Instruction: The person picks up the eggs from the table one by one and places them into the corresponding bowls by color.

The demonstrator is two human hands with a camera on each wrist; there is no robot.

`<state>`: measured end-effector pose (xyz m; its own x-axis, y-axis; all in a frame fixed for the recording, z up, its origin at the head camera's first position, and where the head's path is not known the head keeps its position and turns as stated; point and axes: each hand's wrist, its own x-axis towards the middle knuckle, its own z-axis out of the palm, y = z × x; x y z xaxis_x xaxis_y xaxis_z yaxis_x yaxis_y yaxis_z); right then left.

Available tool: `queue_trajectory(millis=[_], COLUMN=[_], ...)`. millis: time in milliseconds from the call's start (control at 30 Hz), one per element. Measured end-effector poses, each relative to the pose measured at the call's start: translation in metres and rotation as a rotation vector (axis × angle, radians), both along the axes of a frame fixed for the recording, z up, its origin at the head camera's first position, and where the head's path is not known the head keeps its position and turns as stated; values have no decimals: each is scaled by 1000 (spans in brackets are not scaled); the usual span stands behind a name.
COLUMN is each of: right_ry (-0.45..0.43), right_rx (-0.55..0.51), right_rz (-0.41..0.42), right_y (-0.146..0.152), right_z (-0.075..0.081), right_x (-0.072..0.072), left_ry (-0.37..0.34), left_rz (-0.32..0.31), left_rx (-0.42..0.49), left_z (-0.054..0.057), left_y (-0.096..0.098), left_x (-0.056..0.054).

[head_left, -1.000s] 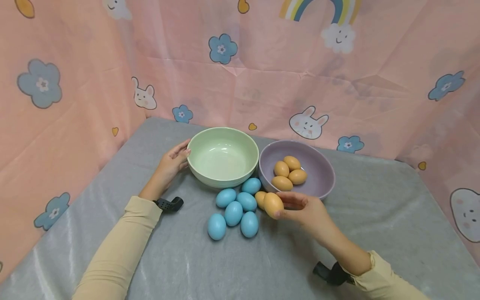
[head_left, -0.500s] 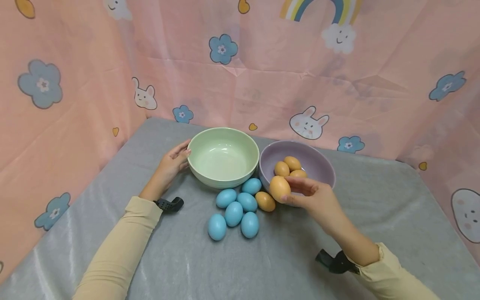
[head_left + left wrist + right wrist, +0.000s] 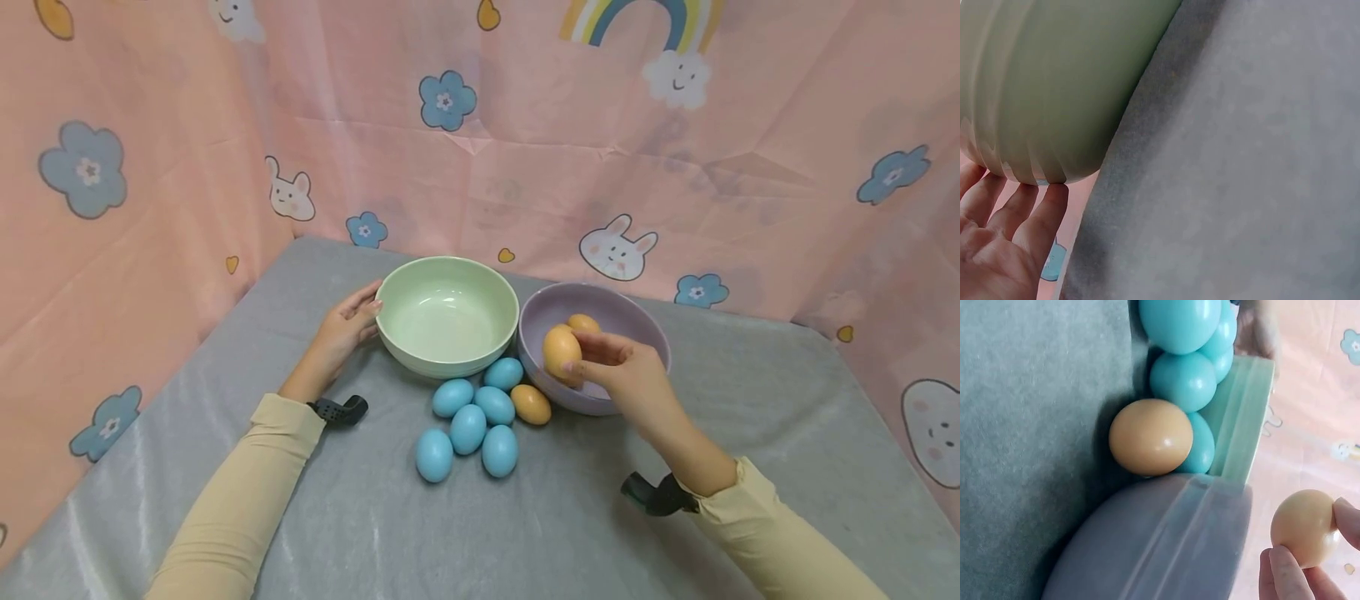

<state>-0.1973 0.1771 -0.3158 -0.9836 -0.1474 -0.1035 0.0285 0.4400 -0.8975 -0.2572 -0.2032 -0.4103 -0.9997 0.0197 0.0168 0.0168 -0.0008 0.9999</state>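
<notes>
My right hand (image 3: 626, 367) pinches an orange-brown egg (image 3: 561, 352) between thumb and fingertips, over the purple bowl (image 3: 647, 333). In the right wrist view that egg (image 3: 1305, 528) appears past the bowl's rim. Other orange-brown eggs lie in the bowl, mostly hidden behind the held one; one egg (image 3: 582, 322) shows at the back. On the left, the fingertips of my left hand (image 3: 1007, 240) touch the outer side of the light green bowl (image 3: 450, 321), its fingers nearly straight. No eggs show inside the green bowl.
Several blue eggs (image 3: 468, 429) cluster on the grey cloth (image 3: 337, 517) in front of the bowls. One orange-brown egg (image 3: 531, 405) lies at their right, close to the purple bowl. A pink patterned curtain (image 3: 510, 167) hangs behind and at the sides.
My right hand has lifted the orange-brown egg from beside the blue eggs up over the purple bowl. The egg left on the cloth has shifted slightly right. My left hand stays put.
</notes>
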Motion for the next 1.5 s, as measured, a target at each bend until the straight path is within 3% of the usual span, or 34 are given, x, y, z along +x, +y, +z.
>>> queue_trajectory(millis=[667,1200,1500], right_ry=[-20,18,-6], right_rx=[99,115,115], right_rz=[-48,-30,-38], right_y=[-3,-6,-6], right_z=[-11,-28,-37], right_x=[-39,-59,-67], left_ry=[5,10,4], left_rz=[1,-1,-7], left_rx=[24,28,27], left_z=[-2,-2,-2], left_y=[-2,-2,-1], left_x=[-2,-3,-3])
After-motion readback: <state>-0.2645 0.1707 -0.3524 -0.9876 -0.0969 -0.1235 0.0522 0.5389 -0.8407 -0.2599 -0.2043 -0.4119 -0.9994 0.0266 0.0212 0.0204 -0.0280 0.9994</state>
